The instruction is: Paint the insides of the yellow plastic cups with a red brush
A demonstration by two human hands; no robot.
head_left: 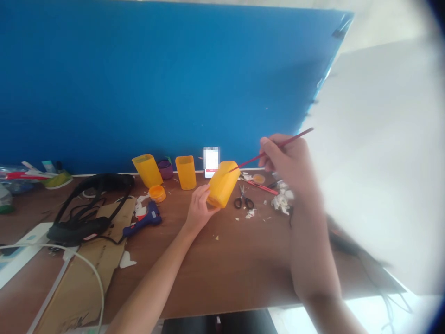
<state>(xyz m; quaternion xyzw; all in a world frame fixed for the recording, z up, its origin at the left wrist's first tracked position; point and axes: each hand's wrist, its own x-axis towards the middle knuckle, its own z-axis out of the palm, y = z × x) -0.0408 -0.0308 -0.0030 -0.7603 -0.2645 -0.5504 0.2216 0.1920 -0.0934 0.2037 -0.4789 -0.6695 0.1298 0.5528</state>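
My left hand [200, 207] grips a yellow cup-like container [224, 184] by its lower end and holds it tilted above the table. Pinched in my right hand [288, 160] is a thin dark red paintbrush [251, 159], its tip against the upper side of the yellow container. Two more yellow containers, one leaning [148, 170] and one upright [186, 173], stand near the blue wall. A small open jar of orange-yellow paint [157, 193] sits in front of them.
Scissors [243, 198], white scraps [281, 202] and a red pencil-like stick [263, 187] lie to the right. At left are a blue glue gun [144, 221], a black strapped headset [86, 222] and cardboard [93, 273]. A lit phone [212, 162] leans against the blue wall [156, 83].
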